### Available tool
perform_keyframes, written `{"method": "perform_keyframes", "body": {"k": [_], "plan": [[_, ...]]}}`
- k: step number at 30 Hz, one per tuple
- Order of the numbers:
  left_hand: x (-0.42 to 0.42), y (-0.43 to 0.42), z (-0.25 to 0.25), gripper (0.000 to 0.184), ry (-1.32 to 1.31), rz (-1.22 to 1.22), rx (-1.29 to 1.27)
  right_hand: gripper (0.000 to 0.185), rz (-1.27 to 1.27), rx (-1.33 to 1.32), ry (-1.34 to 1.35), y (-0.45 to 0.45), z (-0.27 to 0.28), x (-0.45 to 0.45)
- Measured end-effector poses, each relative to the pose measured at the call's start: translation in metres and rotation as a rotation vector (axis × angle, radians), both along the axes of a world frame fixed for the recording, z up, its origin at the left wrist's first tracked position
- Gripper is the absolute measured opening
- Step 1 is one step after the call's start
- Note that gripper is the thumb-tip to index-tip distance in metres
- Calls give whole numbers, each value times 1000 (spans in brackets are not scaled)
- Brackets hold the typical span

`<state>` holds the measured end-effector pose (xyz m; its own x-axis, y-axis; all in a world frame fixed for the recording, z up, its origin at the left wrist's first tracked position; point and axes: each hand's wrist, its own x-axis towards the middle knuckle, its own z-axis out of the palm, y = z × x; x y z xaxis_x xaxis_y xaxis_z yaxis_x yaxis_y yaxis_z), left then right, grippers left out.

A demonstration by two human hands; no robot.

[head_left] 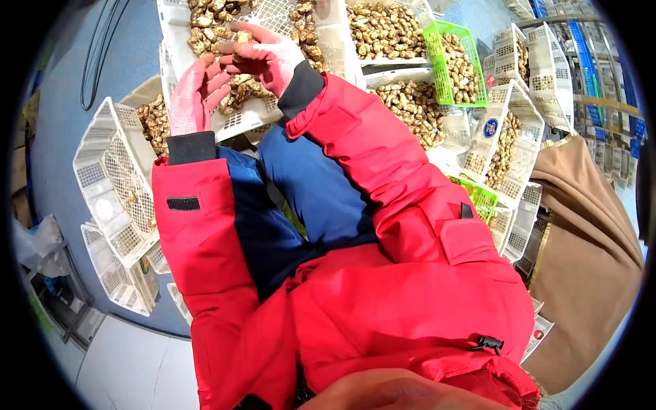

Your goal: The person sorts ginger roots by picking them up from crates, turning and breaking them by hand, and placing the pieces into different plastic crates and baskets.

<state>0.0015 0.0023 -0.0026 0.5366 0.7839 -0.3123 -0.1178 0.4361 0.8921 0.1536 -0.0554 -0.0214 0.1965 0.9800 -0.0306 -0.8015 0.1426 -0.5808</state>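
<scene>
Brown knobbly pieces, like roots or tubers, lie in a white perforated crate in front of my knees. Above its near part is my right hand, its fingers curled round one light brown piece. Just left of it is my left hand, palm turned up and fingers spread, with nothing visible in it. The fingertips of both hands come close together over the crate. More pieces lie below the hands, partly hidden by them.
White crates of the same pieces stand at the right, with a green basket among them. A nearly empty white crate leans at the left. Brown cloth hangs at the far right. A dark cable lies upper left.
</scene>
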Motion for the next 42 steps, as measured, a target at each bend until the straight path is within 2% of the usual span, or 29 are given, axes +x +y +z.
{"method": "perform_keyframes", "body": {"k": [2, 4, 7, 10, 12, 13, 14, 16, 17, 20, 22, 23, 24, 25, 28, 30, 31, 32, 34, 36, 38, 42], "plan": [[4, -5, 8, 49, 122, -37, -22, 47, 8, -16, -200, -4, 6, 3], [2, -3, -3, 51, 114, -135, -55, 49, -16, 38, -336, -1, 3, 3], [8, -16, 6, 41, 6, -91, -158, 52, -4, 72, -495, 3, 4, -3], [11, -19, 5, 34, -61, -52, -212, 51, 52, 76, -334, 1, 14, -7], [11, -15, 0, 30, -70, -15, -248, 50, 86, 76, -318, 0, 17, -7], [7, -9, -11, 31, -109, -68, -243, 51, 74, 71, -313, 1, 17, -9], [10, -16, 3, 32, -101, -94, -203, 52, 62, 66, -308, 1, 19, -11], [11, -14, 3, 33, -156, -77, -306, 51, 83, 20, -321, -6, 34, -8], [10, -12, 6, 34, -196, -102, -335, 52, 97, 35, -240, -7, 34, -8], [8, -5, -5, 43, -128, -165, -322, 56, 115, -13, -137, -6, 30, -11], [15, -18, 10, 47, 25, -70, -175, 57, 91, 57, -147, 0, 17, -10], [15, -19, 6, 45, -77, -70, -218, 56, 155, -50, -180, -6, 27, -7], [15, -20, 7, 44, -182, -71, -260, 56, 83, 20, -245, 3, 18, -9], [18, -23, 10, 41, -86, -55, -195, 56, 91, 13, -265, 4, 12, -8], [16, -18, -1, 38, -83, -56, -172, 58, 156, 23, -194, 2, 16, -8], [14, -18, 10, 41, -92, -78, -224, 64, 260, -5, -73, -1, 18, -8], [13, -17, 7, 42, -118, -75, -243, 69, 282, 73, -46, 1, 13, -7], [12, -17, 4, 44, -143, -73, -263, 59, 318, 160, -91, 2, 11, -6], [10, -13, -4, 51, -187, -94, -302, 61, 333, 237, -105, 4, 6, -6], [14, -19, 10, 55, 5, -44, -199, 66, 300, 168, -147, 0, 18, -8], [13, -17, 13, 57, 47, -82, -218, 72, 236, 112, -158, -2, 23, -13], [14, -17, 11, 57, 136, -71, -146, 67, 243, 53, -53, -3, 20, -9]]}}
